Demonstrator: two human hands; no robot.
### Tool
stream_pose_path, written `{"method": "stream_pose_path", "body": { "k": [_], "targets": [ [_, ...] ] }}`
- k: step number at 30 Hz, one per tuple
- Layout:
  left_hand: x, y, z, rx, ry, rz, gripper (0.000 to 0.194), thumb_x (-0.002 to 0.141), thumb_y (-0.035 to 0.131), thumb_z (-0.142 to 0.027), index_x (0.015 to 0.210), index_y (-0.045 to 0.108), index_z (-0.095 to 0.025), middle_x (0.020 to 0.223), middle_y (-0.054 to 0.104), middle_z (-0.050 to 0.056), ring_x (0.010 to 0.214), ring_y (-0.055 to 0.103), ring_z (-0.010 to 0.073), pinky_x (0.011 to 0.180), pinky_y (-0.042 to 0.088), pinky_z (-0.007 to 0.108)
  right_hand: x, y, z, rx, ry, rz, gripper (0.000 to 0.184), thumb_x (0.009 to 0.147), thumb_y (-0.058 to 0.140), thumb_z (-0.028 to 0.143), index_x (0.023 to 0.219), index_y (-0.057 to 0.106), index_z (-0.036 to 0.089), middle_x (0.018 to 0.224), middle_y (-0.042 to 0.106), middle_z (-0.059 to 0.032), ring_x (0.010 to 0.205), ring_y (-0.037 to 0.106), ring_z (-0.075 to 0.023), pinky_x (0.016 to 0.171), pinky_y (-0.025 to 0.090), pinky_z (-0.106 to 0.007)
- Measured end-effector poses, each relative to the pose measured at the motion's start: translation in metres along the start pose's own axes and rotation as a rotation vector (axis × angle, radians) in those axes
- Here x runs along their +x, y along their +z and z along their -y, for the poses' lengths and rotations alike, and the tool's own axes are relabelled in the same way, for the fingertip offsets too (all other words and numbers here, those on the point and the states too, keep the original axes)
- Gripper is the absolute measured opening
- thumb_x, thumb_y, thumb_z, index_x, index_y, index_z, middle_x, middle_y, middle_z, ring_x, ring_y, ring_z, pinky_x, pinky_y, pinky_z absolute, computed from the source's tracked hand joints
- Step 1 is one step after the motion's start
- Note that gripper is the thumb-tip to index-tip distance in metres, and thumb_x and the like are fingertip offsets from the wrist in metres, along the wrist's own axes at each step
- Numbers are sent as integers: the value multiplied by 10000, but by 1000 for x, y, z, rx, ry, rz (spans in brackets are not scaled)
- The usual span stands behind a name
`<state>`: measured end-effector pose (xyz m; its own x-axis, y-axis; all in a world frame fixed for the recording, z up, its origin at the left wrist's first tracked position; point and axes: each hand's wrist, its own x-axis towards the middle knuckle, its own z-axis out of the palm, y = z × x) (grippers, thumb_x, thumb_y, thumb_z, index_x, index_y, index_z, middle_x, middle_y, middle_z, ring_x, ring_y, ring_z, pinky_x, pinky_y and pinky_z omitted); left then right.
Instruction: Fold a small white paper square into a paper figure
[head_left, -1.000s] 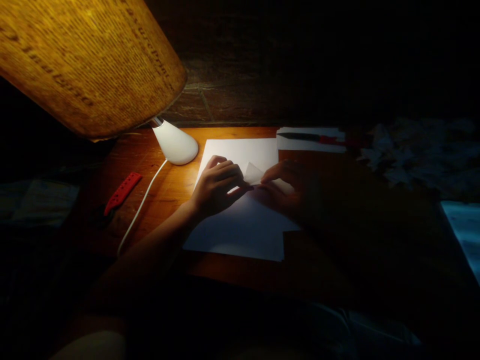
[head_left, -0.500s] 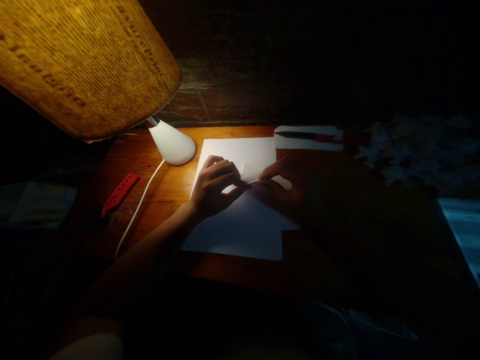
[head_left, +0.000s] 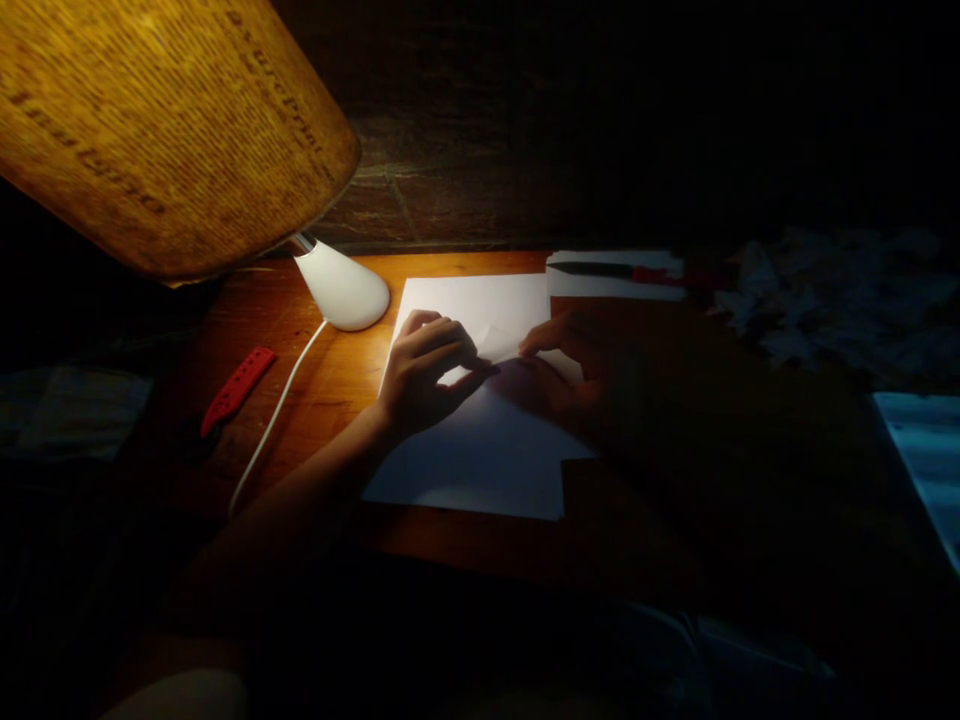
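Note:
A small folded piece of white paper (head_left: 491,341) is held between my two hands, over larger white sheets (head_left: 465,470) lying on the wooden table. My left hand (head_left: 431,370) pinches its lower left edge between thumb and fingers. At its right side, my right hand (head_left: 566,365) has thumb and forefinger closed in on the edge, mostly in shadow. Fine creases in the paper are too small to make out.
A lamp with a white base (head_left: 346,288) stands at the left, its printed shade (head_left: 180,130) hanging above. A red-handled cutter (head_left: 238,390) lies near its cord. A knife (head_left: 600,270) rests on a paper stack (head_left: 660,291). Folded paper pieces (head_left: 795,300) heap at the right.
My right thumb and forefinger have parted slightly at the paper's right edge. My left hand keeps its pinch almost unmoved, and the view has shifted a little.

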<state>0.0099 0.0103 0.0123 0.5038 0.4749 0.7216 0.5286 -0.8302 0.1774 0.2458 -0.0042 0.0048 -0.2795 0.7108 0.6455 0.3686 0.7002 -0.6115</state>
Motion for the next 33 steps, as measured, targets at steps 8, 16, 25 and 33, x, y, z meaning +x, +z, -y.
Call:
{"method": "stream_pose_path", "body": {
  "k": [8,16,25,33],
  "targets": [
    [1,3,-1,-78,-31,-47,299,970,780,-190,758,571,-216,731,670,-49,634,598,116,731,475,322,2,1,-2,49,66,13,80,974,699,206,940,673,273,947,772,-11,930,708,-229,875,528,-418],
    [0,6,-2,-171,-191,-19,353,998,765,-320,715,588,-205,713,678,-26,641,622,121,708,497,316,3,0,-2,-11,85,-2,141,923,802,324,935,673,270,934,751,-27,893,674,-241,847,515,-421],
    [0,7,1,-231,-224,13,308,965,778,-249,719,601,-192,732,686,-27,649,614,104,703,496,295,2,-1,-8,-88,17,5,75,990,700,244,918,709,263,920,778,-24,890,672,-236,850,474,-418],
    [1,4,1,-330,-224,83,251,917,772,-224,738,598,-201,721,665,-29,644,590,110,661,464,303,1,4,-10,-45,57,62,101,966,662,195,895,693,260,899,759,-22,869,663,-234,821,449,-403]
  ]
}}
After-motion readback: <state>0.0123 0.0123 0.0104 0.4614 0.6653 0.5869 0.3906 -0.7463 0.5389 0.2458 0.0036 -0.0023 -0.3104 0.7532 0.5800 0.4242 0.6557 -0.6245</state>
